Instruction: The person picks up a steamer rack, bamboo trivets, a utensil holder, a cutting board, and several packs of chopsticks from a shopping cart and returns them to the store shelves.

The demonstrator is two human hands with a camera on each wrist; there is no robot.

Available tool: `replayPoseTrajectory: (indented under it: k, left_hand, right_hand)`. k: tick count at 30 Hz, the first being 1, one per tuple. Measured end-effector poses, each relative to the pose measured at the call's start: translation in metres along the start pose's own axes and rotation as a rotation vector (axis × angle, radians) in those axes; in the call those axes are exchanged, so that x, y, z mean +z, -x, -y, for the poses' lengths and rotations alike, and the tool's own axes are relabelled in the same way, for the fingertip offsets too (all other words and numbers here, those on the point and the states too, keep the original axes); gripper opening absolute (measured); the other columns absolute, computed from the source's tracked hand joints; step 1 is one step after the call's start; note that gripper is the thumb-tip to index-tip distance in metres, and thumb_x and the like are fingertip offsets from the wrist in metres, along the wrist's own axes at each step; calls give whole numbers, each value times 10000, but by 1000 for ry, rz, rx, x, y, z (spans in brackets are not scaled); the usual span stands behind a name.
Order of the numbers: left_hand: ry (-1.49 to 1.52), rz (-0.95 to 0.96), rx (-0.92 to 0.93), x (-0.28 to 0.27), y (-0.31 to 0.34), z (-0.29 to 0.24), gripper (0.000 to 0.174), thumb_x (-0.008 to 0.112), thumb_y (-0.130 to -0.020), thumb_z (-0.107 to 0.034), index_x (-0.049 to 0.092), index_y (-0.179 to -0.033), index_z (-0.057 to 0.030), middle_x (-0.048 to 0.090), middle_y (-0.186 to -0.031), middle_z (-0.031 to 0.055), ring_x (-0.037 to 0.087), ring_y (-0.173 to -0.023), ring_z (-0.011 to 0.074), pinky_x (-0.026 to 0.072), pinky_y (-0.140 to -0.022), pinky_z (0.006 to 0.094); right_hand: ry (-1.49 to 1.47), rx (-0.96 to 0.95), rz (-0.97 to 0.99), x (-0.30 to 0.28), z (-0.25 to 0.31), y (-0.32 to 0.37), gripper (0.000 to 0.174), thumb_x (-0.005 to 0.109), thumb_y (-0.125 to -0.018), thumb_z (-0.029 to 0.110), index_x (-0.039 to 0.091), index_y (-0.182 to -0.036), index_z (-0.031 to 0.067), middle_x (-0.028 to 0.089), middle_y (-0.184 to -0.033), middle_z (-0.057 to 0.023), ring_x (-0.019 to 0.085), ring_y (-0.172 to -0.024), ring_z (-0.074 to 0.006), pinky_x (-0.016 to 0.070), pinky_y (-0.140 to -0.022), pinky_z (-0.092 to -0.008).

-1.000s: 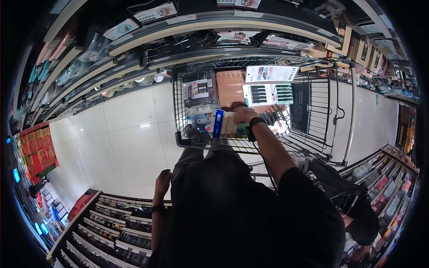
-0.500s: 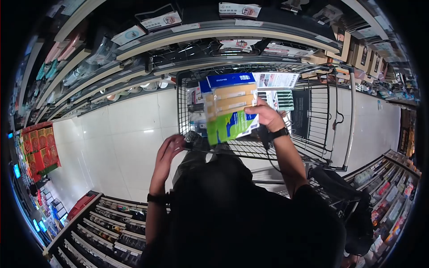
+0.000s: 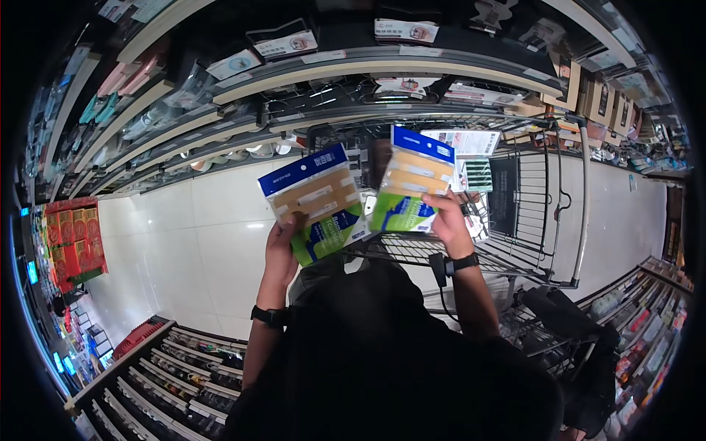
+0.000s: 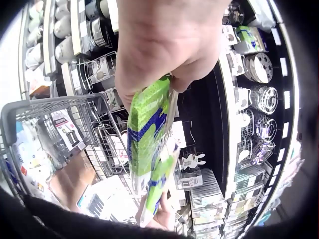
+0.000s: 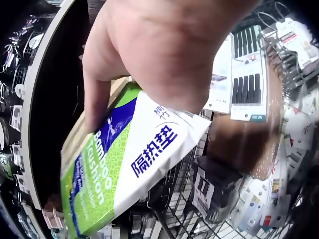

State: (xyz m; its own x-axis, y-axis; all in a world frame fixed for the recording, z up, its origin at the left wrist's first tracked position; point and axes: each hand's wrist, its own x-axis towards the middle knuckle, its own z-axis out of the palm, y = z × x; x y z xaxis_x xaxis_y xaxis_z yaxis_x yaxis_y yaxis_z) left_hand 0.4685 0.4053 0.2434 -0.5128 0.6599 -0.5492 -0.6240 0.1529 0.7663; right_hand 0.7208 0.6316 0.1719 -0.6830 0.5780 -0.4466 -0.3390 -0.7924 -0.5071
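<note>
My left hand grips a flat bamboo heat mat pack by its lower left side, thumb on the front. The pack has a blue header, tan bamboo in the middle and a green lower part. In my right hand is a matching pack, pinched at its lower right edge. Both packs are held up side by side over the near left part of the shopping cart, faces up. The right wrist view shows "Bamboo cushion" lettering on the right pack; the left wrist view shows the left pack edge-on.
Inside the cart lie a brown board, a card of black strips and other packaged goods. Shelves of kitchenware run along the far side. Nearer, a low rack stands at left, with red boxes beyond the tiled floor.
My right hand lifted both packs out of the cart together. My left hand then rose from my side and took one, and the packs have separated left and right.
</note>
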Motion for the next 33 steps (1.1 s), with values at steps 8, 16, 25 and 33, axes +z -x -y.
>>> replayPoseTrajectory:
  k: [8,16,25,33]
  left_hand:
    - [-339,148,35,21,-4,2,478,565,-994,-292,500,-1343,28,591,-1267,113,561,-1128,160,443,-976,319]
    - [-400,237,13,-24,-11,-33,354,689,-914,-167,608,-1197,29,686,-1093,98,646,-962,141,515,-856,283]
    - [-56,114,146,-127,-47,-108,211,643,-952,-155,654,-1094,0,695,-997,55,639,-873,93,515,-785,246]
    - [-47,149,171,-216,-57,-176,158,667,-937,-139,698,-957,14,701,-878,33,606,-768,60,485,-720,219]
  right_hand:
    - [490,25,151,87,-65,-11,494,719,-833,25,521,-1285,43,636,-1138,-54,581,-1080,-153,469,-916,-307]
    - [381,-35,45,140,-78,-18,264,673,-914,84,605,-1163,28,682,-1051,-37,630,-961,-104,498,-855,-271]
    - [518,-202,-45,262,-161,-40,224,700,-885,53,638,-1097,13,694,-1031,-40,634,-959,-99,510,-845,-268]
    - [597,-365,-252,356,-234,-67,169,736,-877,126,690,-953,-18,675,-861,-23,594,-788,-67,483,-731,-228]
